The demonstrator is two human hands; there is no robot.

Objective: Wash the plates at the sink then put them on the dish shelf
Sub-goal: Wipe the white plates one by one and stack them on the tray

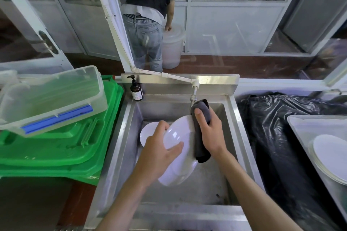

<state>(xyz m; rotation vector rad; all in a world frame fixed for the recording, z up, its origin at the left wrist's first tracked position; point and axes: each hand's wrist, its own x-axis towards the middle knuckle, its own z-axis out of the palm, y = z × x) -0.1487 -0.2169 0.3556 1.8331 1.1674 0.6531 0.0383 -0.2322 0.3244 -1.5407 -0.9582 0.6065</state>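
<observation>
Over the steel sink, my left hand grips a white plate by its left edge, tilted up on its side. My right hand holds a dark grey cloth pressed against the plate's right rim, just under the tap. Another white plate lies in the sink basin behind my left hand, partly hidden. More white plates are stacked in a tray at the far right.
A brown soap pump bottle stands on the sink's back left corner. Green plastic lids with a clear container on top sit to the left. A black bag fills the right. A person stands behind the glass beside a white bucket.
</observation>
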